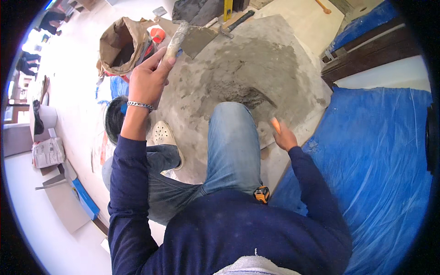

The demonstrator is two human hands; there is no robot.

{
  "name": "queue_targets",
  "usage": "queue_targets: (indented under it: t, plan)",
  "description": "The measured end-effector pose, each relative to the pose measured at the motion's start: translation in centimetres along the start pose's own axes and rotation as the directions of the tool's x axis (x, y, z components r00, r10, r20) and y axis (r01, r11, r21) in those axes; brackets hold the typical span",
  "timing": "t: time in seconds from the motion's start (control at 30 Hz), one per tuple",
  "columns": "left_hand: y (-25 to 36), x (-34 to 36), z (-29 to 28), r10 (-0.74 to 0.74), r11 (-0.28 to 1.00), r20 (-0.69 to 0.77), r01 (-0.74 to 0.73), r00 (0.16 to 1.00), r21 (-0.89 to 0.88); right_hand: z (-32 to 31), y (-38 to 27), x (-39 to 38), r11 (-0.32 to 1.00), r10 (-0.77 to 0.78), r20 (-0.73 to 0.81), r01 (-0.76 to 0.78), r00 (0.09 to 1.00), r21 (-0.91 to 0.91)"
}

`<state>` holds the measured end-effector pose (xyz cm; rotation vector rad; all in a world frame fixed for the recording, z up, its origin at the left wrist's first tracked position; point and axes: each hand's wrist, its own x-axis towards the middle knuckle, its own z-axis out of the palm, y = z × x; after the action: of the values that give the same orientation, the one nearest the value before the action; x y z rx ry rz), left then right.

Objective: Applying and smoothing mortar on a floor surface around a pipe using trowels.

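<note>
My left hand (149, 80), raised at upper center-left, grips the pale, crusted handle (178, 36) of a tool; a flat grey blade (198, 42) shows beside it. My right hand (285, 137), low to the right of my knee, is closed on an orange handle (275, 125), its working end blurred. Before me a mortar-smeared grey board (302, 68) carries a wet grey mix (243, 94) in its middle, partly behind my knee. A yellow-and-black tape measure (261, 195) sits at my waist.
A paper sack (114, 41) stands upper left, a dark bucket (114, 119) below it. A hammer-like tool (236, 25) lies beyond the board. Blue sheeting (376, 174) covers the right, beside a dark beam (362, 64). Loose panels (64, 201) lie left; people (50, 20) appear far upper left.
</note>
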<state>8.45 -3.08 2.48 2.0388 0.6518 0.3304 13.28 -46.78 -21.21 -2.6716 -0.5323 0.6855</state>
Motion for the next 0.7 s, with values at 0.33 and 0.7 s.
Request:
queue_targets:
  t: [0.33, 0.7]
  plan:
    - [1.2, -1.0, 1.1, 0.05, 0.991, 0.009, -0.049, 0.999, -0.127, 11.7, -0.4, 11.3, 0.093, 0.216, 0.459, -0.486, 0.862, 0.869]
    - [-0.6, 0.4, 3.1, 0.04, 0.997, 0.074, -0.035, 0.996, -0.066, 8.4, -4.9, 10.7, 0.965, 0.143, -0.123, -0.111, 0.982, 0.235]
